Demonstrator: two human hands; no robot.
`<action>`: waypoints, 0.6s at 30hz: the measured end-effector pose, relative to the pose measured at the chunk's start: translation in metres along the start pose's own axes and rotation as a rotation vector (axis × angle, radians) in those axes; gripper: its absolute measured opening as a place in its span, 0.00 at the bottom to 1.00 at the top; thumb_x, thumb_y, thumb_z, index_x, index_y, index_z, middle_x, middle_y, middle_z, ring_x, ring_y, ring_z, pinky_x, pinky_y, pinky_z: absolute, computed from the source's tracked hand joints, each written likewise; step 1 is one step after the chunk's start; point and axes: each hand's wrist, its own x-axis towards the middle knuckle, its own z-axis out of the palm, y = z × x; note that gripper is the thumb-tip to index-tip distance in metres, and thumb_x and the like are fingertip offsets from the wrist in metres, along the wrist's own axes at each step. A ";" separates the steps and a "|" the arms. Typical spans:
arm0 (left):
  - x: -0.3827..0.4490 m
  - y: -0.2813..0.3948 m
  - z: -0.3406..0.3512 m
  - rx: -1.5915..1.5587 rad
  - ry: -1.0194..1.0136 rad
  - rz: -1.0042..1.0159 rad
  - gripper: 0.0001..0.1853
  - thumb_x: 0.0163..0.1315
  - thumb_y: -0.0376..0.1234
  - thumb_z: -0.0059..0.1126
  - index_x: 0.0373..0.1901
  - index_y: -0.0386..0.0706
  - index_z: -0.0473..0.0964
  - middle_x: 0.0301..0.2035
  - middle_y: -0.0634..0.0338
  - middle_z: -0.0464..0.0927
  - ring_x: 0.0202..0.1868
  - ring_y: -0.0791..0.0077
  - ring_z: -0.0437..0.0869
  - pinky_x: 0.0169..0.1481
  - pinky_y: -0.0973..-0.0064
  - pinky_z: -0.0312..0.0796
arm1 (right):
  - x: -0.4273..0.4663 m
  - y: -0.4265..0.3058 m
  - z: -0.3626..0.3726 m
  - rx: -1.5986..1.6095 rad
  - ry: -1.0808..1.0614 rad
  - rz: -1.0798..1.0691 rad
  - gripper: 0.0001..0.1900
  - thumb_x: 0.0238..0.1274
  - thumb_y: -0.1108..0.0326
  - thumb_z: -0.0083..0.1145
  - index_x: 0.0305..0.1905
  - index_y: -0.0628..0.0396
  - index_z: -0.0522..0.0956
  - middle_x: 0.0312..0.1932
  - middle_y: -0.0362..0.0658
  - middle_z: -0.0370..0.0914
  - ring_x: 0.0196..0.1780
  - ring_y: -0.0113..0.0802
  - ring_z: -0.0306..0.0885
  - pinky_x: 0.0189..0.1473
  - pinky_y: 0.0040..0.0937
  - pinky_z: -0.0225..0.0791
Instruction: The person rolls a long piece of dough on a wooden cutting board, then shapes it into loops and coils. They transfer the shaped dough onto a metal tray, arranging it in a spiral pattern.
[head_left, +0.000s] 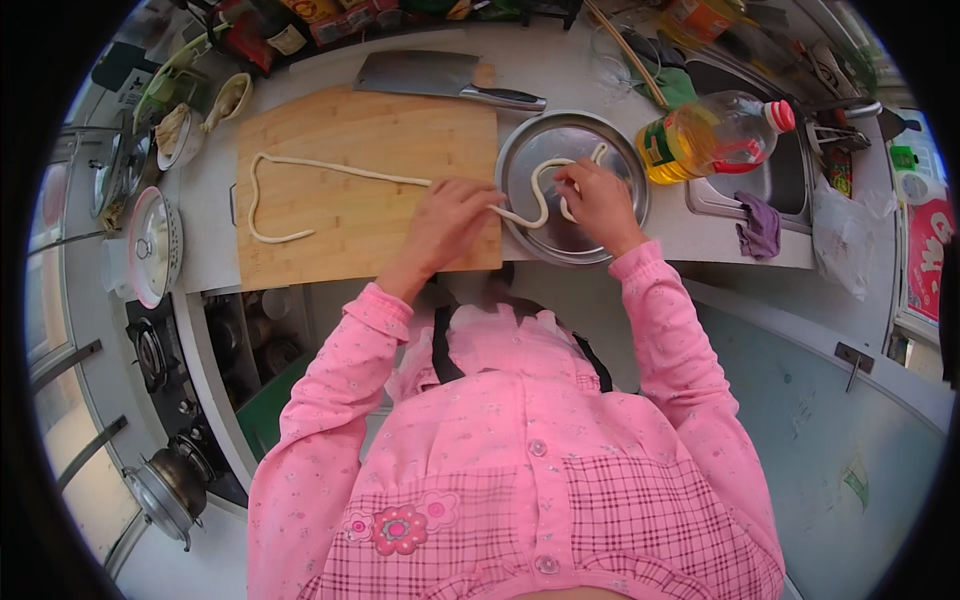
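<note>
A long thin rope of dough (341, 169) bends across the wooden cutting board (330, 127) and runs on in curves into a round steel tray (517, 150) at the board's right. My left hand (452, 225) rests over the dough near the board's right edge, fingers bent; its grip is hidden. Above the tray, my right hand (596, 202) has its fingertips at the curved end part of the dough; whether they pinch it is unclear. A cleaver (420, 73) lies along the board's back edge, its handle towards the tray.
A bottle of yellow oil (682, 142) lies tilted right of the tray, beside the sink (780, 180). A purple cloth (759, 225) hangs at the sink's front. Small bowls (180, 146) and a lidded enamel pot (155, 247) stand left of the board. Chopsticks (630, 56) lie behind.
</note>
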 end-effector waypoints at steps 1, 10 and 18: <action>-0.008 -0.027 -0.018 0.104 0.041 -0.076 0.18 0.54 0.29 0.64 0.49 0.47 0.78 0.46 0.57 0.80 0.50 0.57 0.79 0.58 0.62 0.69 | 0.002 -0.010 0.011 -0.017 -0.056 -0.033 0.08 0.56 0.68 0.61 0.40 0.56 0.81 0.40 0.48 0.78 0.44 0.50 0.78 0.46 0.43 0.71; -0.085 -0.203 -0.163 0.556 -0.021 -0.374 0.21 0.53 0.36 0.68 0.51 0.53 0.76 0.57 0.59 0.72 0.60 0.56 0.70 0.61 0.56 0.64 | 0.035 -0.081 0.092 -0.077 0.046 -0.170 0.13 0.49 0.66 0.67 0.37 0.58 0.77 0.38 0.48 0.76 0.46 0.49 0.76 0.46 0.44 0.70; -0.068 -0.213 -0.171 -0.066 -0.012 -0.504 0.05 0.68 0.31 0.56 0.40 0.41 0.71 0.31 0.60 0.76 0.33 0.69 0.77 0.39 0.76 0.69 | 0.046 -0.084 0.111 0.174 -0.082 -0.036 0.06 0.59 0.69 0.60 0.35 0.61 0.77 0.35 0.51 0.80 0.40 0.43 0.79 0.42 0.39 0.72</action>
